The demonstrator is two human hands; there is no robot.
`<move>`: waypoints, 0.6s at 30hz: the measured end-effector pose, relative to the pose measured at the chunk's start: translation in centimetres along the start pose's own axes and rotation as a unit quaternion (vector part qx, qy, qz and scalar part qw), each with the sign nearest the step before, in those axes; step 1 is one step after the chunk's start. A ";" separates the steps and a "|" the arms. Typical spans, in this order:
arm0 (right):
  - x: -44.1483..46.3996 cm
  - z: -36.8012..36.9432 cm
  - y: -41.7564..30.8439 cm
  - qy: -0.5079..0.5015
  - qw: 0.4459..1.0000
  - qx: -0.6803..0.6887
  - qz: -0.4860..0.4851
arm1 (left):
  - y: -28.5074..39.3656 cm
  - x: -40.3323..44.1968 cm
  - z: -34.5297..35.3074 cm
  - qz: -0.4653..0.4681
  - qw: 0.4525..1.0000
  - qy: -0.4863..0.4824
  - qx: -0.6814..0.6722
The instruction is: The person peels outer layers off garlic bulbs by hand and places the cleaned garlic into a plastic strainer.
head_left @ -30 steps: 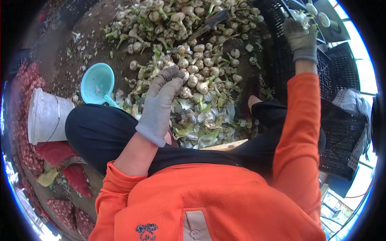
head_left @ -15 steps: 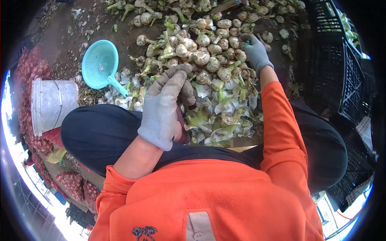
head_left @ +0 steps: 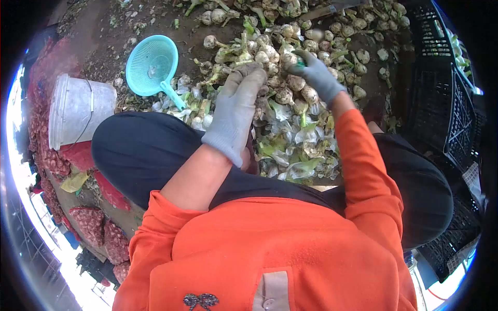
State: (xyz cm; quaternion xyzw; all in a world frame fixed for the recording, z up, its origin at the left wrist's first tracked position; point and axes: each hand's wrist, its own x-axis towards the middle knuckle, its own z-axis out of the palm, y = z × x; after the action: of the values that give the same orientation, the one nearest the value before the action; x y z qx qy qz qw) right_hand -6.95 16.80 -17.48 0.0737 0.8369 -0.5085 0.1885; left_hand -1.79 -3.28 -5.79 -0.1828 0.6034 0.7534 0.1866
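My left hand (head_left: 239,106), in a dirty grey-white glove, is closed over the left side of the heap; its fingers curl under, so what they hold, if anything, is hidden. To its right my right hand (head_left: 317,76), also gloved, reaches into the heap with thumb and fingers closed around a pale garlic bulb (head_left: 287,60). Something small and green shows at those fingertips. Several soil-stained garlic bulbs (head_left: 309,94) with cut stems lie around both hands. Loose papery peelings (head_left: 306,136) and leaf pieces are spread between the hands and my lap.
A turquoise strainer (head_left: 136,66) lies left of the heap, near a white bucket (head_left: 78,111). Black plastic crates (head_left: 456,111) stand on the right. Red net sacks (head_left: 88,224) sit at far left. A wooden-handled tool (head_left: 319,13) rests at the back among bulbs.
My right hand has moved left from the heap's right side, towards my left hand, with a bulb now at its fingers. The left hand has risen slightly and turned. The camera view has shifted.
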 end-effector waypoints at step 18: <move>-19.9 -3.2 -10.1 0.097 0.943 -0.250 -0.199 | 0.9 -4.2 1.8 -0.047 0.961 -0.270 0.039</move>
State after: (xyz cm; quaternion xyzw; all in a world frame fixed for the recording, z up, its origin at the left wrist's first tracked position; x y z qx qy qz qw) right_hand 7.36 16.23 -0.05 -0.0944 0.9491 -0.3003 0.0139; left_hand 1.26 -1.96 -2.60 0.0071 0.5503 0.7407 0.3853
